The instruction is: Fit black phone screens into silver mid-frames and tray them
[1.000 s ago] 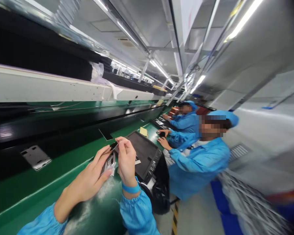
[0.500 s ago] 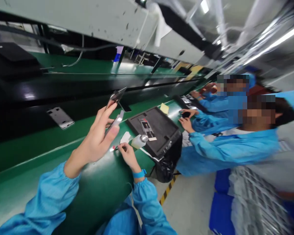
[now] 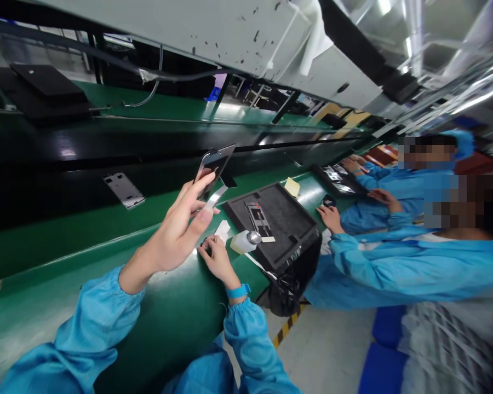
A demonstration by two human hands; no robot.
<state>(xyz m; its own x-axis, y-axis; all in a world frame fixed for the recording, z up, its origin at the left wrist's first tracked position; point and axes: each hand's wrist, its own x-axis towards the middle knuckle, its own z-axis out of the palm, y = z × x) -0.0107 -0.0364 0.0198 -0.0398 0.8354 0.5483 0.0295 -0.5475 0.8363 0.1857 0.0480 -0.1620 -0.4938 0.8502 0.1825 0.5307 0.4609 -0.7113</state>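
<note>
My left hand (image 3: 176, 227) is raised over the green bench, its fingers closed on a thin, glossy phone screen (image 3: 214, 162) held upright. A flat silver strip (image 3: 217, 197) stands out between the thumb and the fingers of the same hand; its exact kind is unclear. My right hand (image 3: 218, 259) is low at the bench with thumb and fingertips pinched together. What lies in that pinch is too small and covered to name. Just beyond it are a white piece of paper (image 3: 222, 229) and a clear bottle with a metal cap (image 3: 244, 242).
A dark foam-lined tray (image 3: 287, 210) holds a phone frame (image 3: 259, 221). Another phone frame (image 3: 124, 189) lies at the back left of the bench. A yellow pad (image 3: 292, 187) is behind the tray. Co-workers in blue sleeves (image 3: 378, 265) sit to the right. A black bag (image 3: 285, 295) hangs below.
The view has swung so that everything sits further right. My left hand still holds the phone screen and strip. The small red-tipped thing at my right fingertips no longer shows.
</note>
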